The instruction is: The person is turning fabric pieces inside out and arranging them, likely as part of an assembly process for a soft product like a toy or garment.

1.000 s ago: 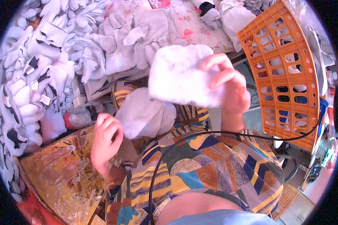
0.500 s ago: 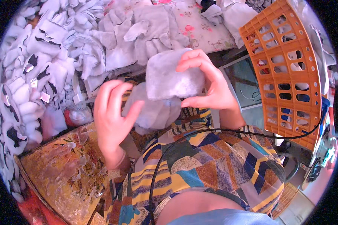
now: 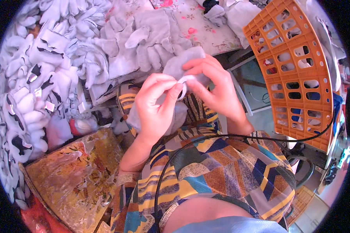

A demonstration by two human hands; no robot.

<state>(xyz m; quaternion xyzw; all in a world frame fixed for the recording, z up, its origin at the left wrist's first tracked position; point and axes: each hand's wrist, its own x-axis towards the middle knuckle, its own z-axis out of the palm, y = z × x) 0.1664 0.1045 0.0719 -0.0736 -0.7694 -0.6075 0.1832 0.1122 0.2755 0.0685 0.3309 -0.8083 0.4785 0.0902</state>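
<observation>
My left hand [image 3: 154, 105] pinches the near edge of a grey fleece piece [image 3: 179, 64], its thumb and fingertips pressed together. From the other side my right hand [image 3: 216, 87] grips the same piece, fingers behind it and thumb on the turned edge. A small dark spot shows at that edge by my left thumb. Below the hands, another grey fleece piece [image 3: 179, 116] rests on my lap, partly covered by my left hand and forearm. Just beyond the hands lie flat grey fleece gloves [image 3: 151, 35] on the table.
A big heap of grey fleece gloves [image 3: 35, 89] fills the left side. The table has a flowered cover [image 3: 202, 33]. An orange plastic crate [image 3: 295, 73] stands at the right. A worn, stained board [image 3: 74, 167] is at lower left. A black cable [image 3: 221, 135] crosses my patterned clothing.
My left hand has moved right and up from beside the fleece and now pinches its edge. The piece has tilted and folded between both hands. My right fingers have closed in.
</observation>
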